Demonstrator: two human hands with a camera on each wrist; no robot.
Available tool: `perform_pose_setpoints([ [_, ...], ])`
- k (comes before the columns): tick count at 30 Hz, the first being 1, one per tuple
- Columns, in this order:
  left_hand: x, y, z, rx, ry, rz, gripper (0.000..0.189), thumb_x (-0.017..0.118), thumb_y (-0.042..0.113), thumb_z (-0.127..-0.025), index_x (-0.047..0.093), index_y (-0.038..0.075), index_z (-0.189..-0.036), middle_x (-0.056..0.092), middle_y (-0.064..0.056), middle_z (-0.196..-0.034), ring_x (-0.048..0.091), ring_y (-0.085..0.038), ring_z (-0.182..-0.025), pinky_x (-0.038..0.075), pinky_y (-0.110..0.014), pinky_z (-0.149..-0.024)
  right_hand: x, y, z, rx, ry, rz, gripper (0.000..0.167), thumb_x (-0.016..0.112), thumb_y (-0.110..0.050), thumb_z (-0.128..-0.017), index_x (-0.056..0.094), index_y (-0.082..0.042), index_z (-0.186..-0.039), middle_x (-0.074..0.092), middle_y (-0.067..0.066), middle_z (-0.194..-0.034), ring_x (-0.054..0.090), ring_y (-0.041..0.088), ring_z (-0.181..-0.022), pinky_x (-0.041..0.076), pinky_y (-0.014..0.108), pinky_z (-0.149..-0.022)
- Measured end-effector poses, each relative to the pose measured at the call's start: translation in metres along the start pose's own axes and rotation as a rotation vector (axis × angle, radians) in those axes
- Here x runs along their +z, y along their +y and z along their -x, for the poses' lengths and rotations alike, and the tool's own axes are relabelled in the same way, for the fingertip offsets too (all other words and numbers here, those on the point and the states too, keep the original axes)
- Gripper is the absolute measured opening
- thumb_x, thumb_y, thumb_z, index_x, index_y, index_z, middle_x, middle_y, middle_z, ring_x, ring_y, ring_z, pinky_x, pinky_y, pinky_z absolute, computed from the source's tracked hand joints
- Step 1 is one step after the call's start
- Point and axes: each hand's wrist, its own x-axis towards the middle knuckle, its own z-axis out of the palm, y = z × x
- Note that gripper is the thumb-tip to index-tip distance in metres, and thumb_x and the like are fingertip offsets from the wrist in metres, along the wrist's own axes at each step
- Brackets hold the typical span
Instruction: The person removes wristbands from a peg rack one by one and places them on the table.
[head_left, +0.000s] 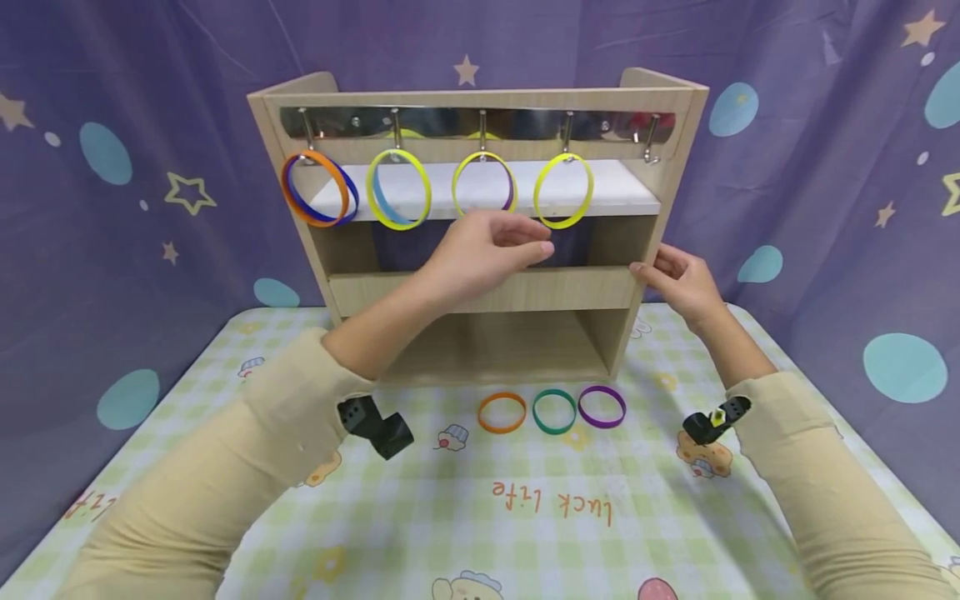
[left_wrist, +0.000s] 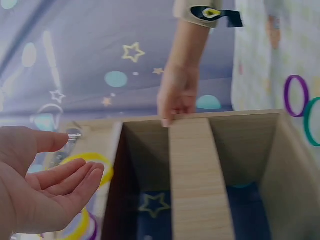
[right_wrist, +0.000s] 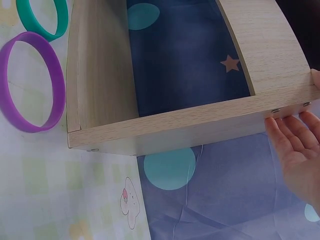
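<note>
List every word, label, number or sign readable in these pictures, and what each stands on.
"Luck Life": orange lettering, upside down in the head view, on the tablecloth.
Second lettering, tablecloth's left side: too small to read surely.
None can be made out on the rings or shelf unit.

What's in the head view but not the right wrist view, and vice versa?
Only the head view: the left grip, hooks, hanging bands and the orange band on the tablecloth.
Only the right wrist view: screw heads on the outside of the shelf unit.
Both: the shelf unit, right grip, green band and purple band.
</note>
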Motion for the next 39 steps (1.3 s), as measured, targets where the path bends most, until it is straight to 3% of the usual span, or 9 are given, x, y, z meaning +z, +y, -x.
perform_pose_setpoints([
  [5,-0.004,0.012,-0.003,0.071,0.079,-0.005,0.031,0.065,0.024,-0.092,0.067,0.009,-0.119,0.072,-0.004,-0.112,0.067,-0.011,-0.104,0.056,-0.026,-0.090,0.000,-0.002,0.000,0.010,0.003,0.009,0.063,0.064,-0.030,-0.092,0.041,-0.006,-0.145,0.056,0.005,-0.139,0.058,-0.013,-0.096,0.053,0.006,-0.081],
  [9,-0.005,0.013,-0.007,0.105,0.140,-0.042,0.032,0.066,0.023,-0.091,0.067,0.006,-0.118,0.072,-0.006,-0.112,0.068,-0.013,-0.103,0.057,-0.025,-0.090,0.001,-0.003,0.001,0.017,0.006,0.012,0.063,0.064,-0.030,-0.092,0.041,-0.006,-0.145,0.055,0.006,-0.140,0.058,-0.013,-0.095,0.052,0.006,-0.081],
  [16,-0.004,0.007,-0.010,0.095,0.212,-0.100,0.033,0.066,0.024,-0.091,0.066,0.006,-0.119,0.072,-0.007,-0.114,0.068,-0.015,-0.104,0.057,-0.026,-0.090,0.003,-0.001,0.002,0.007,0.007,0.025,0.062,0.064,-0.032,-0.092,0.043,-0.006,-0.144,0.057,0.005,-0.138,0.058,-0.013,-0.096,0.053,0.007,-0.082],
  [26,-0.004,0.003,-0.022,0.117,0.262,-0.113,0.035,0.066,0.020,-0.090,0.064,0.002,-0.120,0.071,-0.011,-0.115,0.069,-0.018,-0.104,0.058,-0.026,-0.090,0.001,-0.001,0.001,-0.006,0.006,0.006,0.061,0.064,-0.028,-0.092,0.042,-0.004,-0.144,0.058,0.006,-0.137,0.059,-0.013,-0.095,0.053,0.007,-0.081],
  [39,0.012,0.001,-0.032,0.156,0.357,-0.114,0.031,0.063,0.015,-0.090,0.064,0.000,-0.117,0.073,-0.013,-0.107,0.072,-0.019,-0.095,0.059,-0.025,-0.087,0.002,0.000,0.000,0.027,0.021,0.008,0.062,0.066,-0.032,-0.091,0.044,-0.007,-0.144,0.060,0.001,-0.136,0.059,-0.012,-0.097,0.053,0.006,-0.082],
])
